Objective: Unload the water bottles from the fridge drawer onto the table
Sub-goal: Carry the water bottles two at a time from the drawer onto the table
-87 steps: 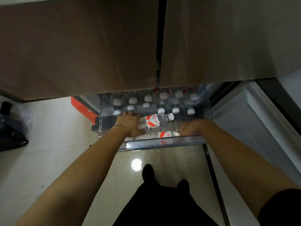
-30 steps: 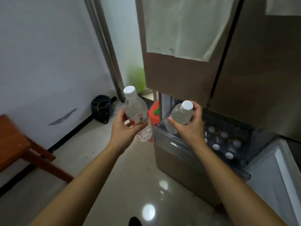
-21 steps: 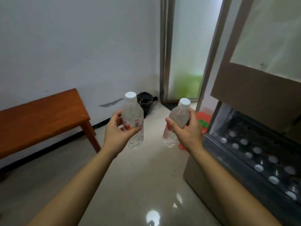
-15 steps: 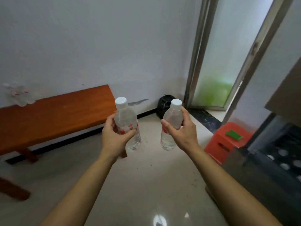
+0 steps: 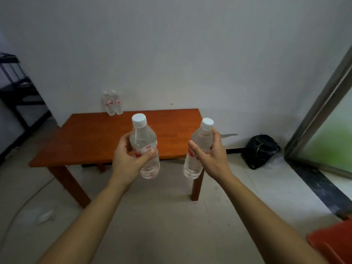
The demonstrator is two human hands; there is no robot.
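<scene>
My left hand (image 5: pixel 127 160) grips a clear water bottle (image 5: pixel 145 141) with a white cap and red label, held upright in the air. My right hand (image 5: pixel 212 158) holds a second such bottle (image 5: pixel 199 145), tilted slightly left at the base. Both bottles hang in front of the near edge of a brown wooden table (image 5: pixel 91 138). Two more water bottles (image 5: pixel 112 102) stand together at the table's far edge against the wall. The fridge drawer is out of view.
A black bag (image 5: pixel 261 150) lies on the floor by the wall, right of the table. A red stool (image 5: pixel 333 244) shows at the bottom right corner. A dark metal rack (image 5: pixel 17 92) stands at the left. A door frame (image 5: pixel 320 109) rises at the right.
I have lifted two bottles from the fridge drawer and turned left; the fridge has left the view and the table now lies straight ahead, with the bottles held in front of it.
</scene>
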